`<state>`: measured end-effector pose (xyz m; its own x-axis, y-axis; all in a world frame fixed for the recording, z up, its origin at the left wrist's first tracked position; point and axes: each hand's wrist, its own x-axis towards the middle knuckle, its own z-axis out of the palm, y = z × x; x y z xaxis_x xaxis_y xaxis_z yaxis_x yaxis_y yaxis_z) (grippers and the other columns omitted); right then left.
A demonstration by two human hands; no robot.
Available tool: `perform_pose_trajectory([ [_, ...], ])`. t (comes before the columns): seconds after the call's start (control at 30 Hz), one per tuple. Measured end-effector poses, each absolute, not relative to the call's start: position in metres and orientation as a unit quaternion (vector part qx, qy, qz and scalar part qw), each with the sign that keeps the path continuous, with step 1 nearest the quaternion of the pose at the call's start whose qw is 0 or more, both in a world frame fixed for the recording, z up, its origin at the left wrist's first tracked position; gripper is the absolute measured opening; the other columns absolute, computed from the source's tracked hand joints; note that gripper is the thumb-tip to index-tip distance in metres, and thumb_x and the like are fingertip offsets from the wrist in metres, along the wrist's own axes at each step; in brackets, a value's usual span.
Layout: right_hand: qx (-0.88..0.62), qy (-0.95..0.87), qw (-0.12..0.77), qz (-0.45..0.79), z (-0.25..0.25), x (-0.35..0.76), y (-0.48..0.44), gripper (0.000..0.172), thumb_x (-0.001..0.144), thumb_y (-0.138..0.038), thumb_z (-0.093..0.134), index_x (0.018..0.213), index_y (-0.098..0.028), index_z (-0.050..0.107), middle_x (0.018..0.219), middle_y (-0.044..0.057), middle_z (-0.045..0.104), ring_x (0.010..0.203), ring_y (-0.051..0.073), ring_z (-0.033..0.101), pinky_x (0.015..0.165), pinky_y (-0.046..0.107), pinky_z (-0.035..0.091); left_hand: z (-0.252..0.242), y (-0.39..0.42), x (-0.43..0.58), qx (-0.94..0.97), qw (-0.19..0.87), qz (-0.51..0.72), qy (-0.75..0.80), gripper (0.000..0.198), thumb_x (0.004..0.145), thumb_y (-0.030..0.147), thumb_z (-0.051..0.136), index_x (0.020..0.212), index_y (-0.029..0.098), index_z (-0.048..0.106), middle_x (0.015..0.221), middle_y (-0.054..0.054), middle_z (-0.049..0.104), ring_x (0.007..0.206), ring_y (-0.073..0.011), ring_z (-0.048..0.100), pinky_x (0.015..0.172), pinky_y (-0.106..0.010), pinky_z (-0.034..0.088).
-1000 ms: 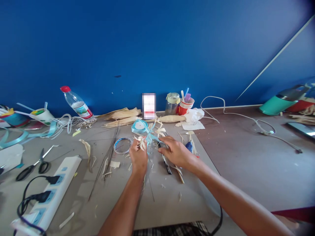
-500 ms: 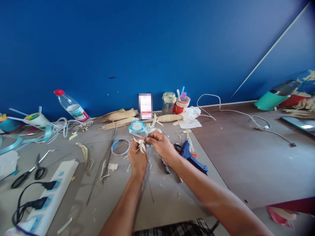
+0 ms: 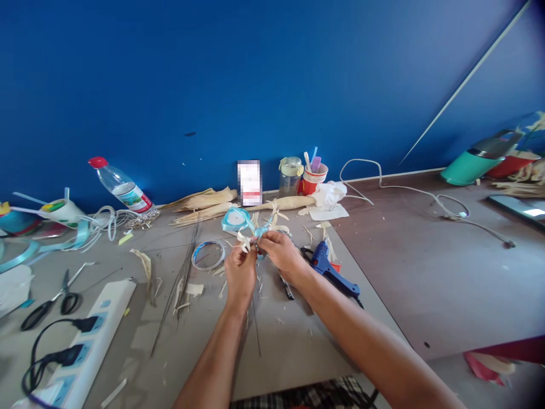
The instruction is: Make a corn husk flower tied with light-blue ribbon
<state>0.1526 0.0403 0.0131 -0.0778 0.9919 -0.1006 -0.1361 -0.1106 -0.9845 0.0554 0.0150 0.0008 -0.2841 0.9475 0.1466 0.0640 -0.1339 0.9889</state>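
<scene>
My left hand [image 3: 241,278] is closed in a pinch on a small cream flower [image 3: 244,243] of thin curled strips, which look like dried corn husk. Just beside it, my right hand [image 3: 281,254] pinches at light blue ribbon [image 3: 260,230] by the flower's stem; the fingers partly hide the exact grip. More pale petals [image 3: 279,216] stick up beyond the right fingertips. A thin dark wire [image 3: 256,329] slants down below the left hand. Behind the hands lies a roll of light blue ribbon [image 3: 235,220].
Left of my hands lie a tape ring [image 3: 208,255], dark wires [image 3: 183,272], scissors [image 3: 53,301] and a power strip [image 3: 96,335]. A blue glue gun [image 3: 334,272] lies by my right forearm. Along the wall stand a tilted bottle [image 3: 128,190], a jar [image 3: 291,176] and paper cups [image 3: 314,179].
The cream flower has tilted upward and sits higher between my hands. The blue ribbon shows more broadly at my right fingertips. The camera view has shifted slightly.
</scene>
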Motion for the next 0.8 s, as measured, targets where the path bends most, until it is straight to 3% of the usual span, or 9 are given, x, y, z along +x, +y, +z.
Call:
perform_pose_trajectory([
  [0.13, -0.449, -0.447, 0.48, 0.607, 0.008, 0.159, 0.044, 0.017, 0.064, -0.028, 0.056, 0.053, -0.017, 0.048, 0.049, -0.003, 0.049, 0.052, 0.01, 0.045, 0.051, 0.024, 0.033, -0.001, 0.016, 0.057, 0.375, 0.497, 0.618, 0.479, 0.024, 0.068, 0.025, 0.065, 0.088, 0.014, 0.07, 0.066, -0.001, 0.062, 0.056, -0.0097, 0.051, 0.058, -0.024, 0.039],
  [0.3, -0.41, -0.453, 0.476, 0.633, 0.017, 0.163, 0.043, 0.015, 0.063, -0.026, 0.054, 0.053, -0.017, 0.047, 0.049, -0.004, 0.047, 0.05, 0.009, 0.042, 0.052, 0.024, 0.032, 0.007, 0.018, 0.057, 0.29, 0.609, 0.629, 0.387, 0.019, 0.063, 0.021, 0.07, 0.08, 0.013, 0.07, 0.065, -0.001, 0.061, 0.055, -0.0072, 0.049, 0.057, -0.022, 0.037],
  [0.4, -0.407, -0.465, 0.466, 0.633, 0.022, 0.166, 0.042, 0.015, 0.062, -0.025, 0.055, 0.052, -0.017, 0.047, 0.05, -0.004, 0.046, 0.051, 0.008, 0.04, 0.054, 0.024, 0.03, 0.01, 0.021, 0.054, 0.25, 0.603, 0.651, 0.387, 0.022, 0.061, 0.02, 0.071, 0.082, 0.015, 0.068, 0.062, 0.001, 0.06, 0.053, -0.0064, 0.049, 0.055, -0.021, 0.036],
  [0.57, -0.413, -0.486, 0.44, 0.632, 0.024, 0.172, 0.041, 0.013, 0.062, -0.025, 0.055, 0.053, -0.016, 0.051, 0.051, -0.004, 0.046, 0.053, 0.009, 0.038, 0.055, 0.024, 0.028, 0.004, 0.028, 0.046, 0.207, 0.496, 0.719, 0.442, 0.014, 0.061, 0.022, 0.071, 0.066, 0.015, 0.061, 0.057, 0.005, 0.055, 0.048, -0.0041, 0.044, 0.052, -0.019, 0.035],
  [0.67, -0.396, -0.511, 0.419, 0.638, 0.024, 0.176, 0.041, 0.012, 0.063, -0.024, 0.054, 0.055, -0.016, 0.052, 0.053, -0.003, 0.049, 0.055, 0.009, 0.04, 0.058, 0.024, 0.029, 0.004, 0.028, 0.045, 0.246, 0.531, 0.677, 0.446, 0.014, 0.064, 0.025, 0.068, 0.062, 0.015, 0.058, 0.057, 0.003, 0.055, 0.05, -0.0056, 0.046, 0.051, -0.02, 0.036],
  [0.8, -0.384, -0.536, 0.403, 0.634, 0.027, 0.182, 0.043, 0.011, 0.064, -0.024, 0.053, 0.056, -0.016, 0.051, 0.053, -0.004, 0.049, 0.054, 0.008, 0.041, 0.059, 0.024, 0.031, 0.008, 0.024, 0.047, 0.268, 0.69, 0.531, 0.412, 0.011, 0.061, 0.019, 0.069, 0.063, 0.015, 0.059, 0.059, 0.0, 0.059, 0.052, -0.0087, 0.051, 0.05, -0.021, 0.038],
])
